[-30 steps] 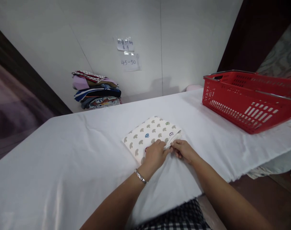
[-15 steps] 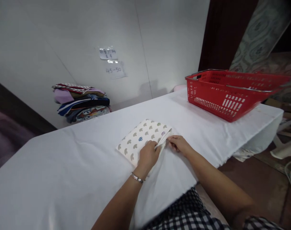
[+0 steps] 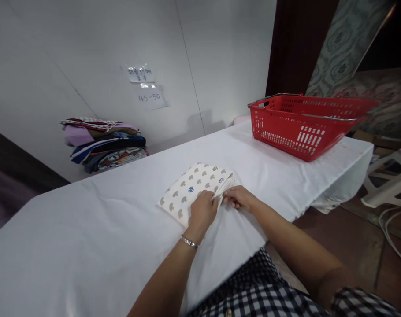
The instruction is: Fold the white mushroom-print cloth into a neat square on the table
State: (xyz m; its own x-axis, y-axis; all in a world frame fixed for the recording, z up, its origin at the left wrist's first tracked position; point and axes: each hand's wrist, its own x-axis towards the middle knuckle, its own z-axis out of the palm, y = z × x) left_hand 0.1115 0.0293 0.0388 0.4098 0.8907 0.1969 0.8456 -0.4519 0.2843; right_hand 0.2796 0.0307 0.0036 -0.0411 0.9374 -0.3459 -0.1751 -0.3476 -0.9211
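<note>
A folded white cloth (image 3: 183, 189) printed with grey mushroom shapes, and a few coloured ones, lies on the white-covered table in front of me. Its near right edge shows several stacked layers. My left hand (image 3: 202, 209), with a silver bracelet at the wrist, grips this edge, thumb on the layers and fingers over the printed top. Just to the right, my right hand (image 3: 238, 197) pinches the same layered edge between thumb and fingers. The fingertips of both hands are partly hidden by the cloth folds.
A red plastic basket (image 3: 286, 127) with metal handles stands on the table's far right. Against the wall at the back left is a pile of folded garments (image 3: 104, 143). Two paper notes (image 3: 152, 97) are taped to the wall. A white plastic stool (image 3: 385, 176) stands right of the table.
My right hand has shifted slightly left along the layered edge, closer to my left hand. The camera view has turned a little to the right. Both hands keep their grip.
</note>
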